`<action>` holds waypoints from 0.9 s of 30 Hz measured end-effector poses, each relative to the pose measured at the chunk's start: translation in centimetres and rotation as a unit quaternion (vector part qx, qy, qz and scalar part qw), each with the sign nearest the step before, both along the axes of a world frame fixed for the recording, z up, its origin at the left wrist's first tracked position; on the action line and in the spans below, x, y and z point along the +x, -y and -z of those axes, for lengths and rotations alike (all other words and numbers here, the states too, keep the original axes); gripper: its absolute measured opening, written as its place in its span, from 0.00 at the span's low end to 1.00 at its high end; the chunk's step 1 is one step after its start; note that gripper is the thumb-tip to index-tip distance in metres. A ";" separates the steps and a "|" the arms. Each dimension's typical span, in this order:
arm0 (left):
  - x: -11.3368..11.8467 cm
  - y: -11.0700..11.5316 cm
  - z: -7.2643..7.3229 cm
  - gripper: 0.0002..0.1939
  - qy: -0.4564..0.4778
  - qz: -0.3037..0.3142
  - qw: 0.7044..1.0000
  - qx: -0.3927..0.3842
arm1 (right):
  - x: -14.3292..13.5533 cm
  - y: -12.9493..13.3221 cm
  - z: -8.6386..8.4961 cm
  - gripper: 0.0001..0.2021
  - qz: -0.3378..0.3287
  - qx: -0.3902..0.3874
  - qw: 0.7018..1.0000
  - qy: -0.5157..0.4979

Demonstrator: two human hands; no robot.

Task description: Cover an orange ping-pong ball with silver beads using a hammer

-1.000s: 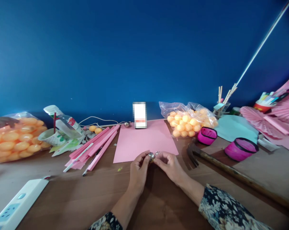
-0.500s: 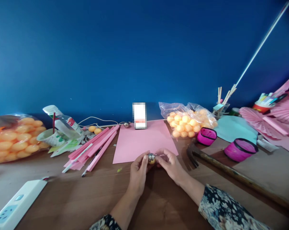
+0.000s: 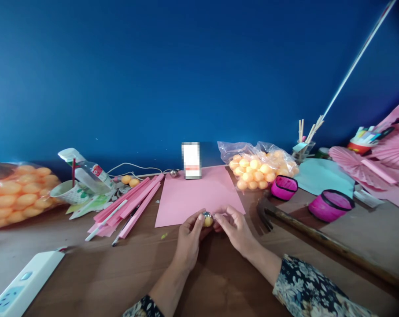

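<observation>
A small ball, silver and shiny on top and orange-yellow below, is held over the near edge of the pink sheet. My left hand grips it from the left, with the thumb along its side. On the other side, my right hand has thumb and fingers pinched close against the ball. Whether those fingertips hold a separate small piece is too small to make out. Another silver ball lies at the sheet's far left corner, near an upright phone-like object that is blurred out.
Left are a power strip, pink paper strips, a paper cup and a bag of orange balls. Right are another ball bag, a hammer-like tool, magenta rings and folded pink fans.
The ball has turned slightly between my fingers, so more of its orange-yellow side shows and less silver. Both hands stay in nearly the same place.
</observation>
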State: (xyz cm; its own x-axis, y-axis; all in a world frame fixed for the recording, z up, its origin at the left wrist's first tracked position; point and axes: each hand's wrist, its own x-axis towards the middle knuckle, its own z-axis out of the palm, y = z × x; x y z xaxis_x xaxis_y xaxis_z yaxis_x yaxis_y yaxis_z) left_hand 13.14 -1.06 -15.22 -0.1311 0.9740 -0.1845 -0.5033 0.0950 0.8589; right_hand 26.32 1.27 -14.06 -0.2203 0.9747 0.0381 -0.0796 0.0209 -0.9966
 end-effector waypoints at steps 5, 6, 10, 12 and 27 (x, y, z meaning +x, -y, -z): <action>0.1 0.0 -0.4 0.19 0.034 -0.001 0.999 0.001 | 0.1 0.0 0.0 0.11 0.006 0.019 1.000 0.008; 0.1 0.0 -0.5 0.19 0.032 -0.001 0.999 0.000 | 0.1 0.0 0.0 0.11 0.004 0.021 1.000 0.012; 0.0 0.0 -0.5 0.18 0.026 -0.002 1.000 -0.003 | -0.1 0.2 -0.2 0.12 -0.002 0.031 0.999 0.030; 0.0 0.0 -0.5 0.18 0.024 -0.010 1.000 -0.002 | -0.1 0.3 -0.2 0.11 -0.001 0.041 0.998 0.043; -0.3 0.1 -0.4 0.18 0.078 0.007 0.996 0.035 | 2.0 0.9 -1.6 0.09 0.070 0.189 0.967 0.156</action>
